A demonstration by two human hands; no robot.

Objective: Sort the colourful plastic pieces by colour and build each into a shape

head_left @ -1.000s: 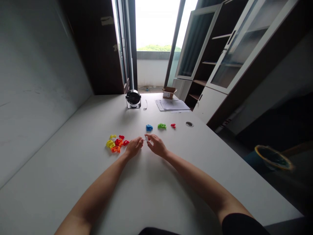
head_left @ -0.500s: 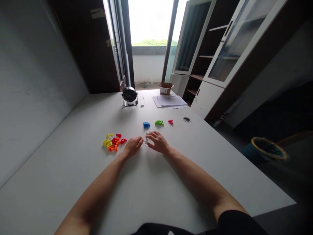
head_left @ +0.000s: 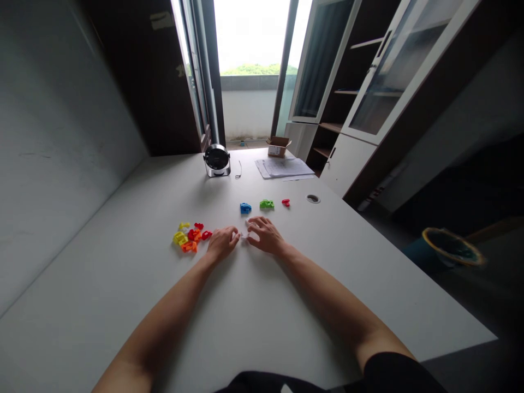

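Observation:
Between both hands, low over the white table, is a small white plastic piece [head_left: 244, 236]. My left hand [head_left: 222, 242] pinches its left end with thumb and forefinger. Curled round the right side of it is my right hand [head_left: 265, 236], thumb below and fingers above. Another bit of white [head_left: 248, 221] shows by the right fingertips; whether it belongs to the same piece I cannot tell. Just beyond the hands lie a blue plastic piece [head_left: 245, 208], a green piece [head_left: 267, 204] and a small red piece [head_left: 285, 202].
Left of my left hand is a loose pile of yellow, red and orange plastic pieces [head_left: 189, 246]. Farther back stand a round black device on a metal bracket [head_left: 217, 159], papers [head_left: 286, 168] and an open cardboard box [head_left: 278, 148]. A cable hole [head_left: 313, 199] is at the right.
The white piece has turned a little between my fingers, and my hands have shifted slightly. The coloured pieces lie as before.

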